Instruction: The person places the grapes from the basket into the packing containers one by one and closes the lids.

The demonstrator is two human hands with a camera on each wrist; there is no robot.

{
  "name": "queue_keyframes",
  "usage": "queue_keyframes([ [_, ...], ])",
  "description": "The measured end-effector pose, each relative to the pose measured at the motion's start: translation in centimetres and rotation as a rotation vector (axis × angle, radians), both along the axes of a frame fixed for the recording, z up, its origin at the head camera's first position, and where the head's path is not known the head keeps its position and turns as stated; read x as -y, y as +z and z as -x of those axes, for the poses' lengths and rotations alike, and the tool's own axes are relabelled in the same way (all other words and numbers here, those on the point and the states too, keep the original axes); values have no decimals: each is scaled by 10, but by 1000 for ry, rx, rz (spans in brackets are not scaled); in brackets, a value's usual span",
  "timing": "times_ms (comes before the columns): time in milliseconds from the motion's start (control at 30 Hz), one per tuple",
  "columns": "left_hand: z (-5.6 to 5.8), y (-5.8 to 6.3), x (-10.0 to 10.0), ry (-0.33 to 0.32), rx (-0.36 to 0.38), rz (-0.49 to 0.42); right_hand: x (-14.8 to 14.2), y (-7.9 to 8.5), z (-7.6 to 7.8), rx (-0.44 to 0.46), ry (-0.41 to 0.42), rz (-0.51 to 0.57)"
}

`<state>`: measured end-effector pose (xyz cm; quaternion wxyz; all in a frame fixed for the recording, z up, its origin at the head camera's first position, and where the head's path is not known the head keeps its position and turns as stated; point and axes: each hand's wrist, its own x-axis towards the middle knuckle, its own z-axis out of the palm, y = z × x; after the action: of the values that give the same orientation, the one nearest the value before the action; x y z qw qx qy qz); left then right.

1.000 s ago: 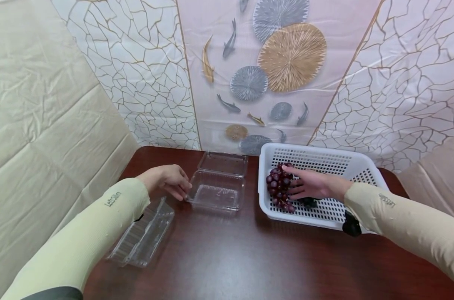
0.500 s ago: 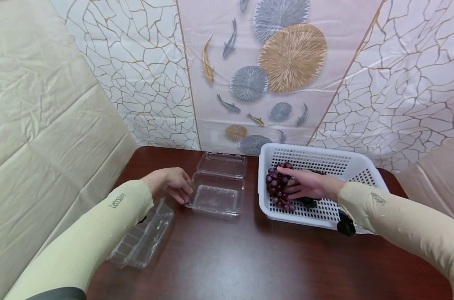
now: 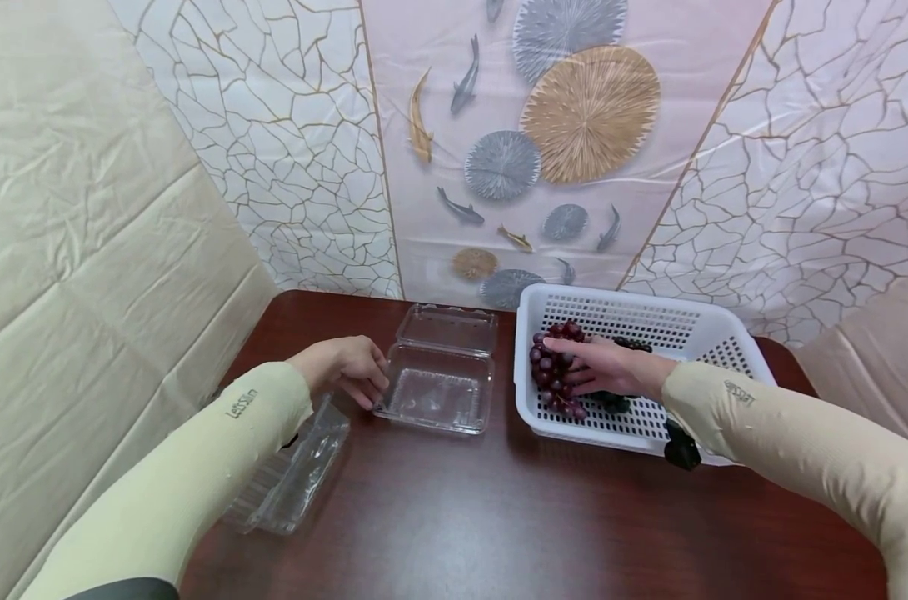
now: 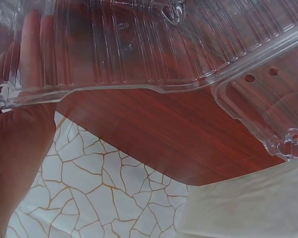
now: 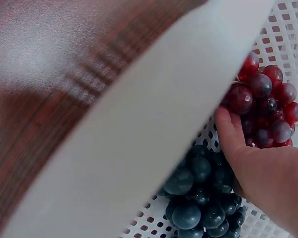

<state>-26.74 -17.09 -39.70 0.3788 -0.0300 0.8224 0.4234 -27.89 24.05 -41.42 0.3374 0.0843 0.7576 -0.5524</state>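
My left hand (image 3: 352, 367) pinches the left edge of an open clear plastic clamshell box (image 3: 469, 417), whose lid is laid back toward the wall. Through its ribbed side (image 4: 114, 59), fingers show behind the plastic in the left wrist view. Over in the white basket, my right hand (image 3: 607, 367) reaches to a bunch of red grapes (image 3: 546, 371). Its thumb lies over the top and its extended fingers are along the near side. Fingertips meet the lower grapes (image 5: 260, 87) in the right wrist view. A bunch of dark grapes (image 5: 198, 193) sits beneath the right hand.
The white perforated basket (image 3: 525, 392) stands at the back right of the dark red table (image 3: 484, 517). Another clear clamshell box (image 3: 304, 475) lies at the left, partly hidden by the left forearm. Patterned cloth (image 3: 311, 167) hangs behind the table.
My right hand has moved left, farther over the red grapes, with its thumb across them. The left hand and the box it pinches have shifted only slightly.
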Motion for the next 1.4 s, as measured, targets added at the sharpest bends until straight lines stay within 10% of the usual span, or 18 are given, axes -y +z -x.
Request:
queue_keyframes([
  [800,-1,-3,-2,-15,7,-9,13,-6,4,13,-65,112],
  [1400,-3,1,-2,-35,4,13,30,-16,-3,-128,-132,-47],
])
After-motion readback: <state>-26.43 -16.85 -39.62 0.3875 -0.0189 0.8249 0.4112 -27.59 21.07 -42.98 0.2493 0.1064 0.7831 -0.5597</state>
